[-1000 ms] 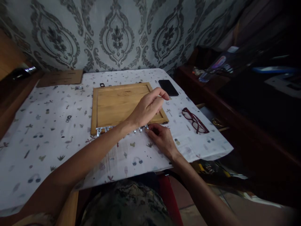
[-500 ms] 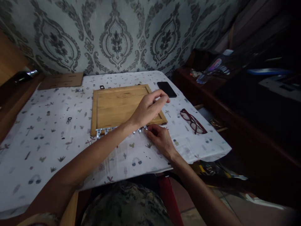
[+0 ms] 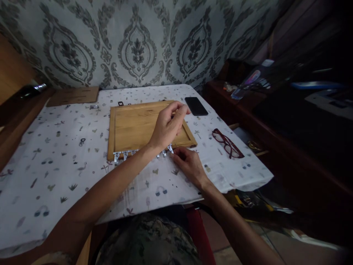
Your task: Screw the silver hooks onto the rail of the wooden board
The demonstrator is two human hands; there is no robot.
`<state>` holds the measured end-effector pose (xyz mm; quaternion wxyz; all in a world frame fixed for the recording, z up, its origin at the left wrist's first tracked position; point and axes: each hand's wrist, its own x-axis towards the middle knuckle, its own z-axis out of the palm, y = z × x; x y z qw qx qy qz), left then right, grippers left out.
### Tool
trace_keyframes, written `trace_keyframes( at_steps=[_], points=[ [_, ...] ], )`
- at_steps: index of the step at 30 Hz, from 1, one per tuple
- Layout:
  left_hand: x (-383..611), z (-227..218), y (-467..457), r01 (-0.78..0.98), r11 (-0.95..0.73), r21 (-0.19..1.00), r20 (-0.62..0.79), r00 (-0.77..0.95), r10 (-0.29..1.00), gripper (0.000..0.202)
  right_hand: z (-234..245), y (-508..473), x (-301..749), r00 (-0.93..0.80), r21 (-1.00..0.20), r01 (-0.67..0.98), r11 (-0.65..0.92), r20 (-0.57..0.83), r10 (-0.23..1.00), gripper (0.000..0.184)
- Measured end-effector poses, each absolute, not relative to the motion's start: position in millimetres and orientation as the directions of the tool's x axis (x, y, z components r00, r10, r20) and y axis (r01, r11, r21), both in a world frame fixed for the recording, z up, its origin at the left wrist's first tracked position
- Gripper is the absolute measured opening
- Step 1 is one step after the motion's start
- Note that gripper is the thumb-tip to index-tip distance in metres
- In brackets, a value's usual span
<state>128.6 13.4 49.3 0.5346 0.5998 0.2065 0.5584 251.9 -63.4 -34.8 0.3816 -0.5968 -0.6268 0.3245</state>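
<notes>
A framed wooden panel lies flat on the cloth-covered table. Along its near edge sits a row of small shiny metal clips, partly hidden behind my left forearm. My right hand is closed at the near right part of that edge, thumb and finger pinching the rightmost metal clip. Above the panel's right half is my left hand, its fingers curled and pressed together. Whatever its fingertips may hold is too small or hidden to make out.
Right of the panel lie a black phone and red-framed glasses. Flat cardboard rests at the back left, with a small dark ring-like piece nearer me. A plastic bottle stands on the dark furniture at right.
My left hand has moved a little left over the panel. My right hand stays at the near edge, and the rightmost clip shows more clearly now.
</notes>
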Motion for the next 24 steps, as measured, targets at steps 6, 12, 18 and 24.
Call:
trace_keyframes(
  at_steps=[6,12,18,24],
  points=[
    [128,46,16,-0.336,-0.356,0.872,0.455,0.288,0.843,0.027,-37,-63,252,0.004,-0.864,0.500,0.068,0.081,0.997,0.023],
    [129,46,15,-0.336,-0.366,0.868,0.464,0.286,0.838,0.025,-35,-63,252,0.002,-0.862,0.504,0.063,0.075,0.997,0.025],
    [129,50,8,-0.304,-0.344,0.888,0.430,0.290,0.855,0.024,-34,-64,252,0.004,-0.863,0.501,0.070,0.083,0.997,0.025],
    [129,52,6,-0.263,-0.356,0.897,0.425,0.290,0.857,0.025,-34,-64,251,0.001,-0.868,0.490,0.081,0.093,0.996,0.023]
  ],
)
